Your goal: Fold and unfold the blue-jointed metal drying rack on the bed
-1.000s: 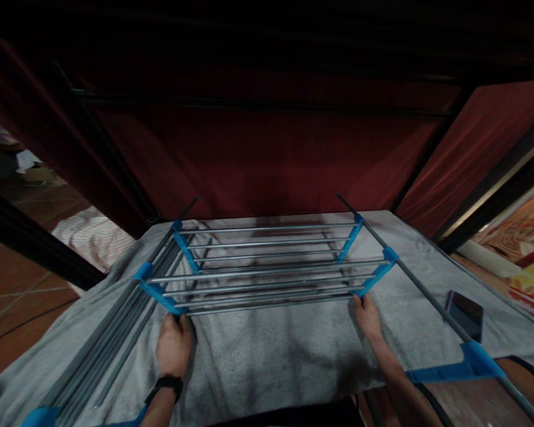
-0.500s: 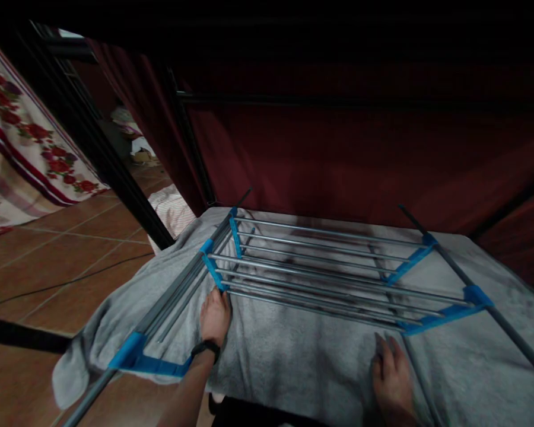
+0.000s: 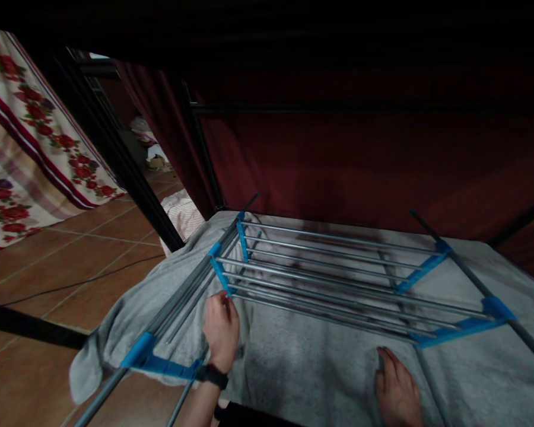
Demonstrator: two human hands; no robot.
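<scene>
A clothes drying rack [image 3: 315,268] of grey metal rods and blue plastic brackets lies on a grey blanket [image 3: 302,362]. At the lower end of a left blue bracket [image 3: 220,274], my left hand [image 3: 221,332] has its fingers closed, thumb and forefinger pinching where the front rod meets it. A dark band circles that wrist. My right hand [image 3: 397,385] holds nothing. Its fingers reach forward over the blanket, a little short of the right blue bracket [image 3: 460,331] and left of a grey leg tube. Another blue bracket [image 3: 160,362] sits beside my left wrist.
Black metal frame posts [image 3: 129,160] stand at the left, with a dark red curtain [image 3: 338,172] behind the blanket. A flowered cloth [image 3: 48,142] hangs at far left. A thin cable [image 3: 84,280] crosses the tiled floor [image 3: 35,308].
The view has swung slightly left, so things sit further right. My left hand has lifted from lying against the bracket's end into a pinch there. My right hand stays over the blanket.
</scene>
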